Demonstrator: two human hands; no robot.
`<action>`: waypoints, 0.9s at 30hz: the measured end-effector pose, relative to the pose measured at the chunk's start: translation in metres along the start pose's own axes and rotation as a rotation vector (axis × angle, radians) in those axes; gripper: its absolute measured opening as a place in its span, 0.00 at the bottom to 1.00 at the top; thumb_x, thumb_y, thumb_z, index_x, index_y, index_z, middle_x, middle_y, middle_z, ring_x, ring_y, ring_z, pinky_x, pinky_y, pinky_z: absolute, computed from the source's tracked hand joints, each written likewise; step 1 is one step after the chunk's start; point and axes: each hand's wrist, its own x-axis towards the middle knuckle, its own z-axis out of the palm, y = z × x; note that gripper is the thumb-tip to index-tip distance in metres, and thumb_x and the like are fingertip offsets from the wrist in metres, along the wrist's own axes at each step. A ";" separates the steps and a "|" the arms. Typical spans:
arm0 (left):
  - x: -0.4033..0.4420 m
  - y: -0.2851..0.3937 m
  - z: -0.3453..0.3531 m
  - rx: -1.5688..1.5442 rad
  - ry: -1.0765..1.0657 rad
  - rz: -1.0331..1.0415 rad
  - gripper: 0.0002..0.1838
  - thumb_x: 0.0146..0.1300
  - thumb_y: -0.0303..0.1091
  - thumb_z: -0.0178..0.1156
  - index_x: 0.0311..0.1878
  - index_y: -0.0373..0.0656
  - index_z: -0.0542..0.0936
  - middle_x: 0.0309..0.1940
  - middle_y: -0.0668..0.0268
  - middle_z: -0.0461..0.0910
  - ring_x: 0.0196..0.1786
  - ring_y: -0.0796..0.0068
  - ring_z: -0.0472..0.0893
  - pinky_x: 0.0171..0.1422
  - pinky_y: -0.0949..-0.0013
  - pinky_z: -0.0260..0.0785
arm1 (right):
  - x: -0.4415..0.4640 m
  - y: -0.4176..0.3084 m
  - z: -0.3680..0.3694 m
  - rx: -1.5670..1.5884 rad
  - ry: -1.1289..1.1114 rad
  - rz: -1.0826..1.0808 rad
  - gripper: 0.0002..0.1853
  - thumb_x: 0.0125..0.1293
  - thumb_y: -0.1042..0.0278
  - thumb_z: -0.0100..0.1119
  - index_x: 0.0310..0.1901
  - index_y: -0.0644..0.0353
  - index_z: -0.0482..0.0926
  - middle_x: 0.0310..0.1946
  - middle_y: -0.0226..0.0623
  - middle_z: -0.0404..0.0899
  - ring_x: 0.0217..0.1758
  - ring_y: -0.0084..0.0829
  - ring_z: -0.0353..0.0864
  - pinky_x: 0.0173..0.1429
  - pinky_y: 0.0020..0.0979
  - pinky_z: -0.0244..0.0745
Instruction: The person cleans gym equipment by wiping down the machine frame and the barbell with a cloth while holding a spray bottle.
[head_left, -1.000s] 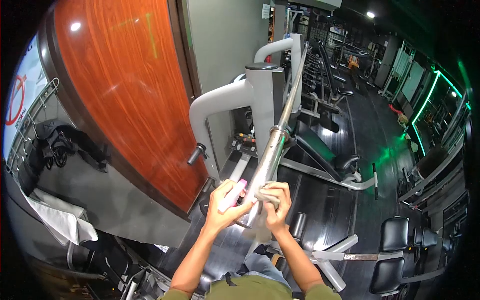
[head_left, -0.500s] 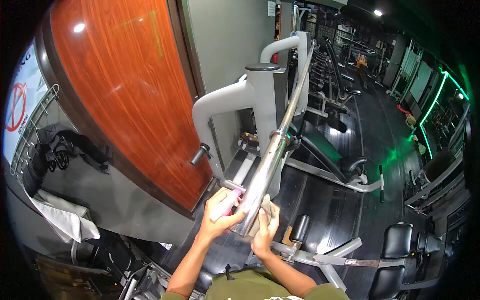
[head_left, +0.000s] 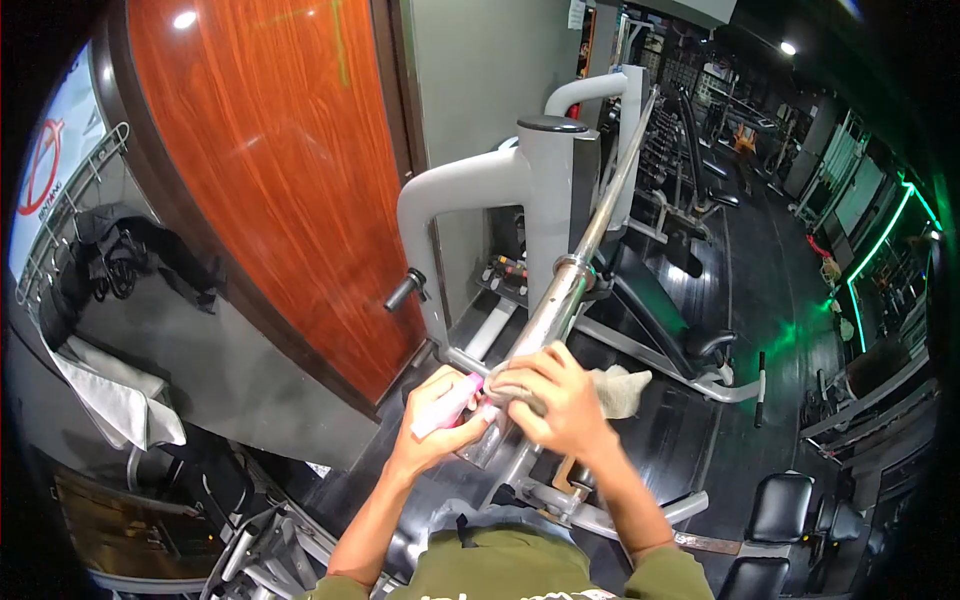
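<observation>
A long metal barbell (head_left: 546, 322) rests on the rack, its thick sleeve end pointing toward me. My left hand (head_left: 436, 418) is wrapped round a pink and white bottle (head_left: 445, 408), beside the sleeve's left side near its end. Over the top of the sleeve lies my right hand (head_left: 556, 398), its fingers bent and pressing a beige cloth (head_left: 622, 390) against the metal. The cloth's loose part sticks out to the right of the hand. What the bottle's tip touches is partly hidden by the fingers.
The grey bench press rack (head_left: 548, 190) stands ahead, with a black padded bench (head_left: 650, 305) on its right. To the left are a wooden door (head_left: 270, 180) and a hanging white towel (head_left: 125, 400). Black padded seats (head_left: 782, 508) stand at the lower right.
My right hand has moved from the sleeve's right side up over its top, with the cloth still in it. The left hand keeps the bottle near the same spot. The view has shifted slightly.
</observation>
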 end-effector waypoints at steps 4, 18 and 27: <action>0.000 0.002 0.000 0.009 0.005 0.048 0.13 0.54 0.29 0.74 0.31 0.38 0.77 0.35 0.63 0.78 0.40 0.71 0.76 0.47 0.70 0.68 | 0.047 0.040 -0.029 -0.259 -0.195 -0.007 0.11 0.58 0.59 0.60 0.38 0.53 0.87 0.39 0.32 0.82 0.45 0.41 0.79 0.50 0.42 0.81; -0.012 0.009 0.003 0.137 0.273 -0.009 0.14 0.53 0.32 0.75 0.32 0.38 0.78 0.30 0.67 0.74 0.35 0.76 0.73 0.41 0.72 0.65 | 0.101 0.051 -0.007 -0.054 -0.849 -0.109 0.17 0.57 0.56 0.55 0.35 0.60 0.88 0.35 0.45 0.86 0.42 0.49 0.85 0.52 0.46 0.80; -0.047 -0.004 -0.025 0.060 0.248 -0.130 0.10 0.56 0.31 0.73 0.33 0.36 0.81 0.28 0.65 0.76 0.32 0.75 0.75 0.38 0.70 0.66 | 0.071 0.027 -0.005 -0.105 -0.574 -0.183 0.13 0.56 0.60 0.54 0.34 0.56 0.87 0.34 0.36 0.84 0.43 0.40 0.79 0.50 0.42 0.79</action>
